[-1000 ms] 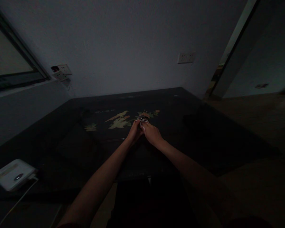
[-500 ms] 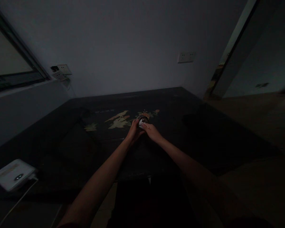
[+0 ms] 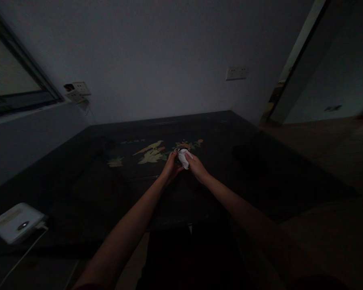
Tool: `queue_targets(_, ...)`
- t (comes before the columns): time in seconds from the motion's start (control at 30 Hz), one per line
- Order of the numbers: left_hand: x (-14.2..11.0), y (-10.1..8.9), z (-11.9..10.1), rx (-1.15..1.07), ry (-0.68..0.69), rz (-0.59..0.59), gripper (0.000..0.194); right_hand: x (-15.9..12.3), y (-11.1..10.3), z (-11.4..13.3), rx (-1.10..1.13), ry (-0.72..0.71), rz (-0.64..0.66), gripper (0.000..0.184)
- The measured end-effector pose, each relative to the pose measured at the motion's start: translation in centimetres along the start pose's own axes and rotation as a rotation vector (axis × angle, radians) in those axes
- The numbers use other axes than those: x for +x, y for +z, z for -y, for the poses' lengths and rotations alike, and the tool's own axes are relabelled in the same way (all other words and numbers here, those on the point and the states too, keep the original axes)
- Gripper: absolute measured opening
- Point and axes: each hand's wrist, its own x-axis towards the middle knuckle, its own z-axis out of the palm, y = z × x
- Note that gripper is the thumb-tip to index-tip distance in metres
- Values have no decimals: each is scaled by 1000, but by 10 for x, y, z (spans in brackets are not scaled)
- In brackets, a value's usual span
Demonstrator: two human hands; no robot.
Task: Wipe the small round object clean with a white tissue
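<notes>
Both arms reach forward over a dark table (image 3: 248, 169) with a pale bird-and-flower inlay. My left hand (image 3: 170, 168) curls around a small dark object (image 3: 178, 153) with a shiny rim; the dim light hides what it is. My right hand (image 3: 196, 167) pinches a crumpled white tissue or cloth (image 3: 184, 158) and presses it against that object. The two hands touch each other above the inlay.
A white device (image 3: 16, 222) with a cable lies at the near left. Wall sockets (image 3: 77, 92) sit at the left corner and another socket plate (image 3: 237, 73) on the back wall. A doorway opens at the right. The room is very dark.
The white tissue now shows plainly between the hands, where before only a small glint of the object was seen. The right hand has shifted slightly; both arms stay in place.
</notes>
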Motion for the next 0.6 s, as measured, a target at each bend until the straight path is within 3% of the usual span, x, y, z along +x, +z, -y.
queue_targets(0.27,-1,-1,-1,-11,-14,-25,45,1,-3,-5,-189,-27,181,37)
queue_targets(0.6,3,-5,2,-35,13,22,40,2,-11,1,-641,-274,256,23)
